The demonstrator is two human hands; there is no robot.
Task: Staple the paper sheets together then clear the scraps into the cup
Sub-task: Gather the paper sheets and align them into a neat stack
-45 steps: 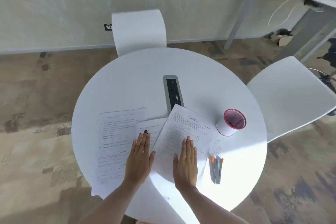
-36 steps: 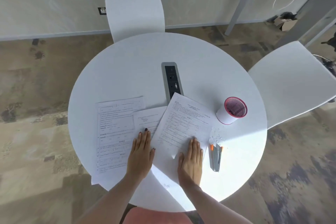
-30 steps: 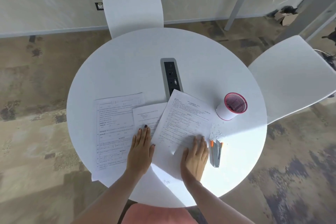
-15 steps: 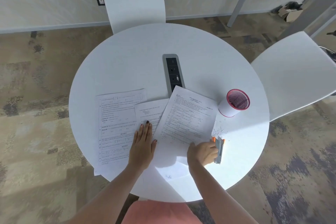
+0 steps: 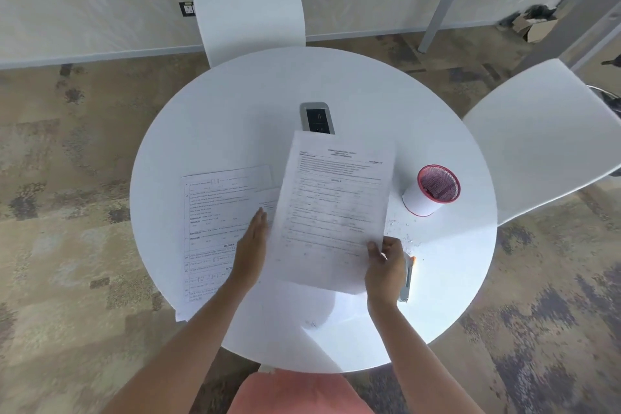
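Note:
My right hand [image 5: 384, 267] pinches the lower right corner of a printed paper sheet [image 5: 332, 208] and holds it lifted off the round white table [image 5: 235, 118]. My left hand [image 5: 250, 245] lies with straight fingers beside that sheet's left edge, over a second printed sheet [image 5: 215, 215] flat on the table. A smaller sheet [image 5: 268, 202] peeks out between the two. The grey and orange stapler [image 5: 407, 281] lies just right of my right hand. Small paper scraps [image 5: 403, 232] are scattered near a white cup with a red rim [image 5: 428, 193].
A grey power socket panel [image 5: 316, 118] is set in the table's middle, partly covered by the raised sheet. White chairs stand at the far side [image 5: 248, 10] and the right [image 5: 544, 134]. The floor is patterned carpet.
My right hand slid from flat on the right sheet to its lower right corner, gripped it and lifted it toward the table's middle. My left hand stayed on the left sheet.

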